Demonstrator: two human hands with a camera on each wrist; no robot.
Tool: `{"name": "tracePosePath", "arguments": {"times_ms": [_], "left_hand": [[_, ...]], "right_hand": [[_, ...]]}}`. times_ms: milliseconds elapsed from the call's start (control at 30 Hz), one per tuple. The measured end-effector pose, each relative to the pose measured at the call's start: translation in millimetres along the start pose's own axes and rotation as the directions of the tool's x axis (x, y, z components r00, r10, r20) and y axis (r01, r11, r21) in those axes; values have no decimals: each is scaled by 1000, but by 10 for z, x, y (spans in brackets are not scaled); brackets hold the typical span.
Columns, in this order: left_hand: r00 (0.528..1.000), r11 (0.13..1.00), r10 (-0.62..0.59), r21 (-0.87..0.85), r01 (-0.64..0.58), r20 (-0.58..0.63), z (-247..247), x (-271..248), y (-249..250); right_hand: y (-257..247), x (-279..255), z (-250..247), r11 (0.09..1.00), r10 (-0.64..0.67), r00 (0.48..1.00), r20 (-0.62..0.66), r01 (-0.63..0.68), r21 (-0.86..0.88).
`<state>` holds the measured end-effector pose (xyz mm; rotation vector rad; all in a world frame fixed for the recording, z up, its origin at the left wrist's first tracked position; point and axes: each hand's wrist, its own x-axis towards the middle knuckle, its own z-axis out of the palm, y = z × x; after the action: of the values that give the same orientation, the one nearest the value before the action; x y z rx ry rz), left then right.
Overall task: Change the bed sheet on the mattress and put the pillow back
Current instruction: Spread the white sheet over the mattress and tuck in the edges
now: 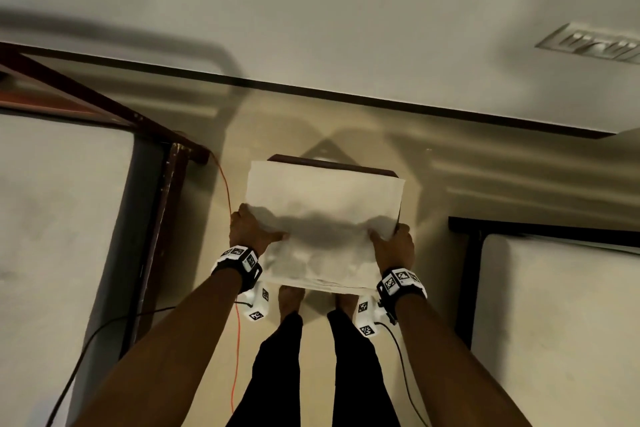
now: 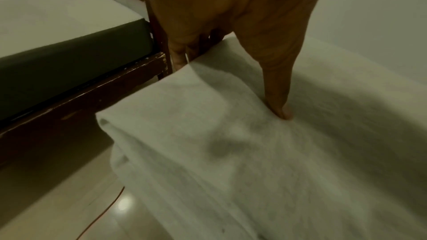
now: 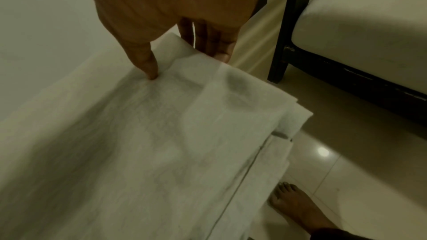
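A folded white bed sheet is held between both hands above a dark stool. My left hand grips its left edge, thumb on top and fingers curled underneath. My right hand grips the right edge the same way, thumb pressing the top and fingers below. The sheet shows several stacked layers at its near corners. A bare mattress lies on a brown bed frame to the left. No pillow is in view.
A second mattress on a black frame stands to the right. An orange cable and black cables run across the tiled floor. My bare feet stand below the sheet. The wall is close ahead.
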<state>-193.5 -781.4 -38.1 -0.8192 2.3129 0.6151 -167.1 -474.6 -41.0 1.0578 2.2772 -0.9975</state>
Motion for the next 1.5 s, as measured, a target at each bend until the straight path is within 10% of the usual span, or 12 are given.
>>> {"name": "tracePosePath", "arguments": {"times_ms": [200,433,667,1067,1500], "left_hand": [[999,999,11,-54,-8,51,-176,9,5],[982,983,179,-50,-176,62,-427,-317,91],[869,870,493,-16,-493,36,-817,-950,344],[491,484,821,103,-869,289,-493,-2318,1469],[86,12,844,141,-990,530,1029,-4733,1971]], "right_hand": [[39,-89,36,988,73,995,68,-82,129],[-40,-483,-123,984,-118,993,6,116,138],[67,-1218,-788,982,-84,992,-89,98,164],[1325,-2661,-1980,918,144,895,-422,39,395],[3480,-3985,-2490,766,513,650,-560,-53,641]]}}
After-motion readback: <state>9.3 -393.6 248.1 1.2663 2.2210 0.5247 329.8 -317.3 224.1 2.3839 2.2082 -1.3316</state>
